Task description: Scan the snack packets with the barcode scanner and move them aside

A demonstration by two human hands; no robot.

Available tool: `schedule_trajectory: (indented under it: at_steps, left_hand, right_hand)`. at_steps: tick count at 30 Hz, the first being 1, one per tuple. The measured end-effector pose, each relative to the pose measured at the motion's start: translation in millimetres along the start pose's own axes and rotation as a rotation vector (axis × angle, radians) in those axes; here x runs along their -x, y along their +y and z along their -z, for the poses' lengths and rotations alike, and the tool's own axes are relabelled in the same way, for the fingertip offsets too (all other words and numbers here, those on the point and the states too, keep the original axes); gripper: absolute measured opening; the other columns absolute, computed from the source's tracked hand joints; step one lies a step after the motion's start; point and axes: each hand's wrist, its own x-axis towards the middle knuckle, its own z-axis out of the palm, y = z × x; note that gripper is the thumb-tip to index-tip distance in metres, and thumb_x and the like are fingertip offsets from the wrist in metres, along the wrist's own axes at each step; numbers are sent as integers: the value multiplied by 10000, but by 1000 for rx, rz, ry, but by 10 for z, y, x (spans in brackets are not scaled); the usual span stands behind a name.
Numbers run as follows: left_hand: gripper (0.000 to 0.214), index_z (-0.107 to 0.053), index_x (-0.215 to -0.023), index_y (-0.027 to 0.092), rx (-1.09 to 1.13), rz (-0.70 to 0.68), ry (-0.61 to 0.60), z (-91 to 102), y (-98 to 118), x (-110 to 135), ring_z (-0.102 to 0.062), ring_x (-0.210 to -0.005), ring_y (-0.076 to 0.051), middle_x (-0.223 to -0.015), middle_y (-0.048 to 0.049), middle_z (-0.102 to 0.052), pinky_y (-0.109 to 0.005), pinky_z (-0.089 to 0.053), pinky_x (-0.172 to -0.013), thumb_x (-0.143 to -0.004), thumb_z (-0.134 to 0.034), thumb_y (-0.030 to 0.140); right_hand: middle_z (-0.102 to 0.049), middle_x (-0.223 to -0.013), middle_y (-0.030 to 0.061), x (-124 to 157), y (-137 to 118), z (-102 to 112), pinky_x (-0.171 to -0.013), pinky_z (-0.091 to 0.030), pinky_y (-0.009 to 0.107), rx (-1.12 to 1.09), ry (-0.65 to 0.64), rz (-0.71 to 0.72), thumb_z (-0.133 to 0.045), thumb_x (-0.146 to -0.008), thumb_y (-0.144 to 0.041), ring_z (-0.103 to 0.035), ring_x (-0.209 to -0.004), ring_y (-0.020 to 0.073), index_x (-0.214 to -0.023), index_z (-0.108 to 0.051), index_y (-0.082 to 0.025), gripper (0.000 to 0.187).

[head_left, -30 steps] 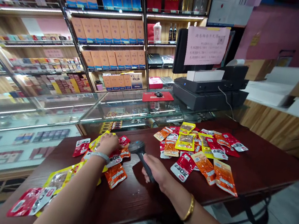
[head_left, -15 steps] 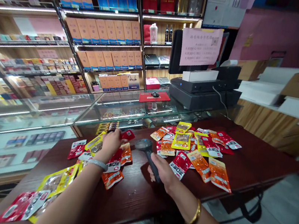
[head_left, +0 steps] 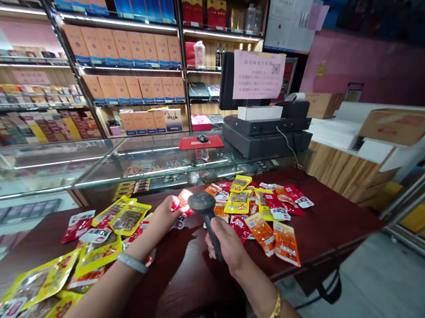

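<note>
Left hand (head_left: 164,217), fingers clamped on a red snack packet (head_left: 181,205); right hand (head_left: 228,243) wraps the barcode scanner (head_left: 202,203); slick film could slip a loose pinch.

Red packet (head_left: 182,202) in the left hand (head_left: 164,217) is partly covered by that hand and blown out by glare, so good luck reading it. Right hand (head_left: 226,243) hides part of the scanner's (head_left: 203,202) grip. Left forearm (head_left: 118,281) blocks bits of the left-side packets (head_left: 99,259), bottom-left packet's (head_left: 9,308) chopped by the edge, pink sheet's (head_left: 255,78) small print is mush.
</note>
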Motion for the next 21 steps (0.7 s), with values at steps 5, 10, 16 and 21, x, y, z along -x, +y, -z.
schedule_trajectory:
  at_steps: [5,10,16,21]
  left_hand:
    - [291,-591,-936,211,35,16,-41,-71,-12,-26,-692,-883,-246,-912,-51,-730,-349,-512,-801,-792,-651,456]
    - [358,-614,-1075,147,239,151,-90,-401,122,-52,-710,-837,-244,-946,-110,-755,-360,-542,-762,-799,-693,360]
    - [533,-612,-1278,170,322,33,-223,-524,316,16,-717,-1009,-232,-1127,-103,-759,-346,-546,-892,-764,-743,234]
    - [629,-543,-1396,134,-433,13,-94,125,179,303,-602,-1251,-349,-1323,-209,-657,-427,-440,-1053,-824,-701,341]
  right_hand:
    - [-494,-487,-110,34,5,77,-383,-334,200,0,21,-4,-658,-731,-795,-387,-347,65,-887,-497,-227,610]
    - [-486,-501,-106,83,5,122,-391,-326,200,-18,51,-8,-663,-765,-755,-387,-360,64,-852,-485,-228,563]
    - [-466,-470,-104,123,-25,137,-390,-329,223,8,76,-33,-671,-746,-770,-368,-341,76,-829,-480,-232,577]
    - [-491,-510,-86,154,-19,152,-407,-336,223,5,54,-54,-681,-766,-741,-389,-379,82,-851,-496,-228,551]
